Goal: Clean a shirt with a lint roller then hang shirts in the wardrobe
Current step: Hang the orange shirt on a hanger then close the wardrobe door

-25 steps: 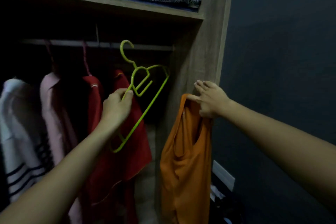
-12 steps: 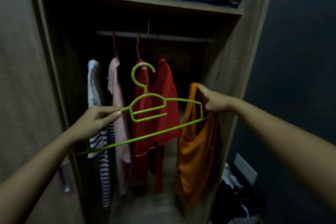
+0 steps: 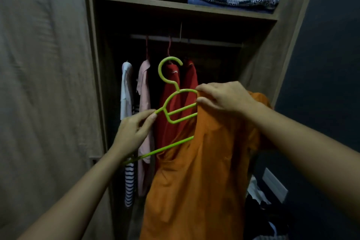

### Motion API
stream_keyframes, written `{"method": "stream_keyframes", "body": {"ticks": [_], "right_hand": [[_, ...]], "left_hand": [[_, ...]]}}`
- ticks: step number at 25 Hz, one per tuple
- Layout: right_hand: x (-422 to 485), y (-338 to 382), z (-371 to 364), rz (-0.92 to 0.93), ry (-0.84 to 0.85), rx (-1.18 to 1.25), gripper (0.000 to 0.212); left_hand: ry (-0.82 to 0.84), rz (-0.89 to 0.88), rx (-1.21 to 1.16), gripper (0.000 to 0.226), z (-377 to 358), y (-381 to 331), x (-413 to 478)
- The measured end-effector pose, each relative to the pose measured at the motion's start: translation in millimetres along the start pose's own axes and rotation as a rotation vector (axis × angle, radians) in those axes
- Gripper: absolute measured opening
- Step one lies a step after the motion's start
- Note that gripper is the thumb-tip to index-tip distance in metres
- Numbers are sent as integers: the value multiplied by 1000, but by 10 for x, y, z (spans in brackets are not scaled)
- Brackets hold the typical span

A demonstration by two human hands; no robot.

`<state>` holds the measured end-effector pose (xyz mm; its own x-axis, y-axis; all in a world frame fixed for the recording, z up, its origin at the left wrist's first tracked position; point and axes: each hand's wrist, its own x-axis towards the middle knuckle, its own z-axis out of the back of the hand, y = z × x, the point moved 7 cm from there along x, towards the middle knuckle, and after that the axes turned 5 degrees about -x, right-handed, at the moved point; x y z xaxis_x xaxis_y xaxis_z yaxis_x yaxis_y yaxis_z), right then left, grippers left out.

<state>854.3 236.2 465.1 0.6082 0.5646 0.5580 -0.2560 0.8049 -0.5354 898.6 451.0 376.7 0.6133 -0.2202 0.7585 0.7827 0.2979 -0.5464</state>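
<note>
Right grip (image 3: 226, 99) has hauled the orange shirt (image 3: 194, 181) over the right end of the green hanger (image 3: 167, 146); half a second ago that end was bare and only just meeting the cloth. Right grip now: fingers curled, pinching the shirt's top edge against the hanger's upper arm. Left grip (image 3: 134, 128): thumb and fingers pinched on the hanger's left shoulder, holding it tilted with the left end low. Hanger's right half is hidden inside the shirt, left half and hook exposed. Shirt hangs free below the right grip, in front of the open wardrobe (image 3: 259, 68), not on the rail (image 3: 204, 41) yet. Step, as I read it: threading the hanger into the shirt, part of the hanging stage. No lint roller in view, so I can't say whether cleaning is done. Next move likely needs the left shoulder of the shirt pulled over the bare hanger arm, the hanger levelled, then the hook lifted to the rail. Free rail space sits right of the red shirts (image 3: 169, 132); pink shirt (image 3: 144, 87) and striped shirt (image 3: 126, 87) fill the left.
</note>
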Motion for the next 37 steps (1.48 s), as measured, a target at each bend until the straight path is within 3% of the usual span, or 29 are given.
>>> {"method": "stream_keyframes", "body": {"ticks": [2,3,5,7,9,11,15,19,23,24,28,31,34,35,37], "right_hand": [[52,22,-8,-9,-30,59,53],[90,22,14,-11,-58,84,54],[161,7,133,-8,-144,107,57],[229,-20,309,-19,-226,138,56],[317,-8,492,0,-270,163,51],[392,55,624,43,-271,197,47],[379,214,611,148,-236,263,42],[245,15,562,113,-210,294,38],[-86,-465,489,14,-171,266,45],[-173,-521,418,9,-124,228,50],[-365,-332,-20,27,64,169,66],[-349,3,-282,-29,140,221,58],[-338,-16,-302,-214,105,423,41],[-357,-47,-293,-289,81,528,39],[-415,-52,-354,-419,115,730,42]], "left_hand": [[-175,-89,304,31,104,-212,-70],[-282,-119,316,29,146,-357,-156],[-311,-256,201,19,-14,-560,-511],[-90,-204,88,23,-393,-499,-816],[151,98,1,42,-676,-228,-885],[313,231,-57,61,-821,-85,-799],[412,76,-195,70,-793,-239,-495],[602,70,23,69,-794,83,-490],[474,147,1,43,-272,667,-521],[513,129,71,41,-162,751,-522],[693,158,222,72,-103,853,-448],[634,101,63,54,-164,456,-273],[496,65,-49,26,-52,260,-149],[439,111,-89,24,21,281,-131],[344,184,-114,41,184,326,-79]]}}
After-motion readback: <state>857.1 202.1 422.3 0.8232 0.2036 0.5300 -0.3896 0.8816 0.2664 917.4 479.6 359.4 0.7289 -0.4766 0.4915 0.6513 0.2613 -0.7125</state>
